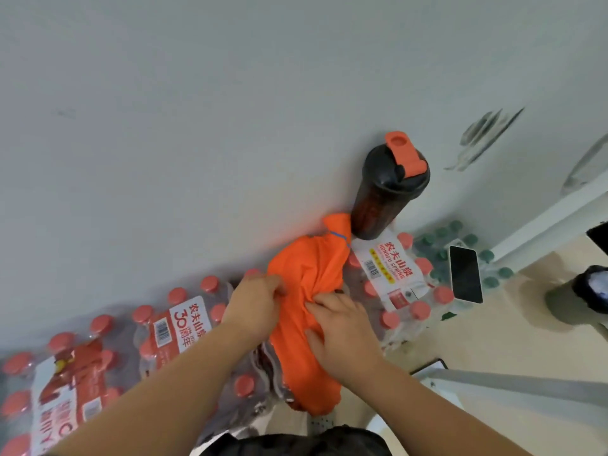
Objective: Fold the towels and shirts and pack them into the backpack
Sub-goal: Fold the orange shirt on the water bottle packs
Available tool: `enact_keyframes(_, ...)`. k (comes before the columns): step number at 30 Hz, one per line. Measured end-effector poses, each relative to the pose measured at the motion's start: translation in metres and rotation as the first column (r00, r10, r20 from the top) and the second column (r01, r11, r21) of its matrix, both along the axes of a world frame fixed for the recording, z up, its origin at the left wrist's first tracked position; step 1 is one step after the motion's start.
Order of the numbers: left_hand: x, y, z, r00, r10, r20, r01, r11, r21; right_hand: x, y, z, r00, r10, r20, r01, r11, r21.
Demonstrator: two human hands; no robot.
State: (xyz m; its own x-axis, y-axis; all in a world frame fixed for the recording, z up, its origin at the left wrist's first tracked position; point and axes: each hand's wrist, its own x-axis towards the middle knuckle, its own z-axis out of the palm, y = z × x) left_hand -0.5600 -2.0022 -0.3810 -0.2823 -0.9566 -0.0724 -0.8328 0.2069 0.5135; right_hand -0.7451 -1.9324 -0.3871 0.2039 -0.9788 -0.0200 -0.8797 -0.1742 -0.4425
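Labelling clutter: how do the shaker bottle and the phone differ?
The shaker bottle stands upright; the phone lies flat, screen up. The shaker bottle is dark with an orange flip cap; the phone has a black screen and white edge. Both rest on packs of water bottles.

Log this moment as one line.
left hand: pinches orange garment | right hand: grips it | garment on: bottled-water packs | backpack: unseen

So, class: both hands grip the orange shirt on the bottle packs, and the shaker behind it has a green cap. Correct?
No: the head view shows the shaker has an orange cap, not green. The left hand and right hand grip the orange shirt on the bottle packs.
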Motion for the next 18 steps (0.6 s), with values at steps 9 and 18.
enact_keyframes(9, 0.055, 0.046, 0.025, 0.936, 0.115, -0.333, -0.086, 0.991, 0.102, 0.032, 0.043, 0.016, 0.983, 0.071, 0.169, -0.084, 0.994, 0.073)
enact_keyframes(18, 0.178, 0.112, 0.045, 0.945, 0.169, -0.281, -0.148, 0.985, 0.095, 0.097, 0.058, 0.022, 0.998, -0.062, 0.006, 0.062, 0.995, -0.079)
